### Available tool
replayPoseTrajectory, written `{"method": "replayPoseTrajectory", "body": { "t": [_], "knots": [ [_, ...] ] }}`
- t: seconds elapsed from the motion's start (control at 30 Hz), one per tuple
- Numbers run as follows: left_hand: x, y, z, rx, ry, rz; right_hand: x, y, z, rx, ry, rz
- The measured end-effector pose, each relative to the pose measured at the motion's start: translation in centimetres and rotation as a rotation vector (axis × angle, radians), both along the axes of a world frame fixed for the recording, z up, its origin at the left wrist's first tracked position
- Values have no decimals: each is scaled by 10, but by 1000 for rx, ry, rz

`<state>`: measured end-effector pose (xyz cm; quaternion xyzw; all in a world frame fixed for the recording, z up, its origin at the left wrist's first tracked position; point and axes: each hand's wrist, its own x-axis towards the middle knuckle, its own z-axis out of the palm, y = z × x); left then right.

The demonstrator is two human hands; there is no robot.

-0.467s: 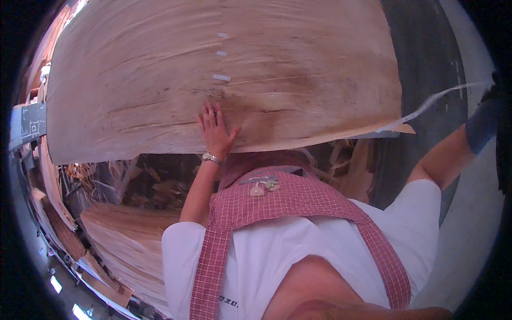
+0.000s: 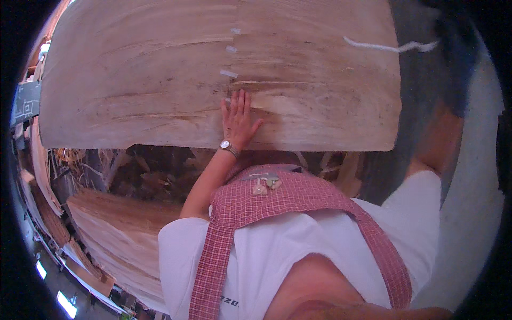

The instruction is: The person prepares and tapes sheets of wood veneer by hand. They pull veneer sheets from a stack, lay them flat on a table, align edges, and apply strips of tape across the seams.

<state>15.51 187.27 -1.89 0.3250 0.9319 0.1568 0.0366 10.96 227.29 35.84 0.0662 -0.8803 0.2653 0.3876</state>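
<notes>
A wide sheet of pale wood veneer [image 2: 160, 69] lies in front of me, with a seam running away from me near its middle. Short bits of whitish tape [image 2: 229, 73] cross that seam. My left hand [image 2: 241, 120] rests flat on the sheet beside the seam, fingers stretched out and holding nothing. My right arm reaches out to the right in a dark blue covering, and my right hand [image 2: 453, 45] is smeared by motion. A thin white strip [image 2: 384, 47] extends from over the sheet toward that hand; its grip is not clear.
Below the sheet's near edge are scraps of veneer [image 2: 170, 176]. A stack of veneer sheets [image 2: 117, 229] stands at my lower left. A blue-grey bar [image 2: 28, 101] is at the far left edge. Dark surface [image 2: 421, 80] borders the sheet's right side.
My right hand has swung away from me and inward, and the white strip has shifted the same way. My left hand has slid slightly right and forward. The sheet's near right corner now lies flatter.
</notes>
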Motion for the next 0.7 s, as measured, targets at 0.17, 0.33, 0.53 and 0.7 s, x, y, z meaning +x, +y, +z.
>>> {"method": "replayPoseTrajectory", "body": {
  "t": [0.17, 0.33, 0.53, 0.7],
  "knots": [
    [-5, -3, 6, 26, -26, -1, -22, -129, -198, -579, -983, 429],
    [-2, -30, 4, -19, -26, 191, -24, -179, -303, -692, -1209, 466],
    [-11, -58, 7, 8, 18, 302, -54, -110, -253, -770, -948, 354],
    [-55, -42, 23, -77, 40, 114, -113, 2, -72, -330, -616, -183]
  ]
}}
